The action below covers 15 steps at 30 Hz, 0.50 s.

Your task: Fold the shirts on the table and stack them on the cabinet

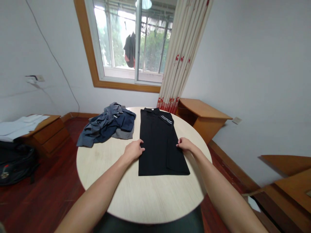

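Note:
A black polo shirt lies flat on the round table, with its collar at the far end. One side is folded in lengthwise, and a short sleeve with pale stripes lies near the top right. My left hand holds the shirt's left edge about halfway down, its thumb and fingers curled at the fabric. On the opposite edge, my right hand pinches the cloth between thumb and fingers. The undersides of both grips are hidden.
A crumpled pile of grey and navy clothes rests on the far left of the pale round table. Beyond are a window and a curtain. Wooden desk furniture stands behind right; a drawer cabinet is at left.

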Motion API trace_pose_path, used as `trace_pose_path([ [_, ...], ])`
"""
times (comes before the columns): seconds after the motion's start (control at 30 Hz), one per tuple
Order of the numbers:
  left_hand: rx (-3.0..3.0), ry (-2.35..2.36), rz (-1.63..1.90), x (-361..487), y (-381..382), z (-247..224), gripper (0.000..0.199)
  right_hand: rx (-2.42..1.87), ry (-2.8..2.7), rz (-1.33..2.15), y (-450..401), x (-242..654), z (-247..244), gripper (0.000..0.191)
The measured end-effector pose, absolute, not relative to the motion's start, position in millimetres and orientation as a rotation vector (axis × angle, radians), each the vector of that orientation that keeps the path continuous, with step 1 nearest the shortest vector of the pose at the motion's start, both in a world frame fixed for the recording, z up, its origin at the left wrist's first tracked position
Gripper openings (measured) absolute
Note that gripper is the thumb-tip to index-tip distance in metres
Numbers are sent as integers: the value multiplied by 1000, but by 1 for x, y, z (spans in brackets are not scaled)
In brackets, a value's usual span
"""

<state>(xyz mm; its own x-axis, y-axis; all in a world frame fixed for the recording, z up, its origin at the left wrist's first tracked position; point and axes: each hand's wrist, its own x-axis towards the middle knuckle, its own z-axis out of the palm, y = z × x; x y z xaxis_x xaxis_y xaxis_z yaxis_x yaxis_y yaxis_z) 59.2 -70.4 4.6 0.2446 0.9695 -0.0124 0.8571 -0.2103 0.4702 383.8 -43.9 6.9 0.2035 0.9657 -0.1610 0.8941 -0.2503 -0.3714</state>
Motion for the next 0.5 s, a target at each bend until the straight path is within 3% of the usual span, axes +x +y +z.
trace_pose_path([
  [0.37,2149,1515,266,51,-64,1,26,-2004,-1648,1026,-75,376,9,22],
  [0.5,2062,1385,49,36,-68,14,25,-1980,-1744,1247,-91,370,10,30],
])
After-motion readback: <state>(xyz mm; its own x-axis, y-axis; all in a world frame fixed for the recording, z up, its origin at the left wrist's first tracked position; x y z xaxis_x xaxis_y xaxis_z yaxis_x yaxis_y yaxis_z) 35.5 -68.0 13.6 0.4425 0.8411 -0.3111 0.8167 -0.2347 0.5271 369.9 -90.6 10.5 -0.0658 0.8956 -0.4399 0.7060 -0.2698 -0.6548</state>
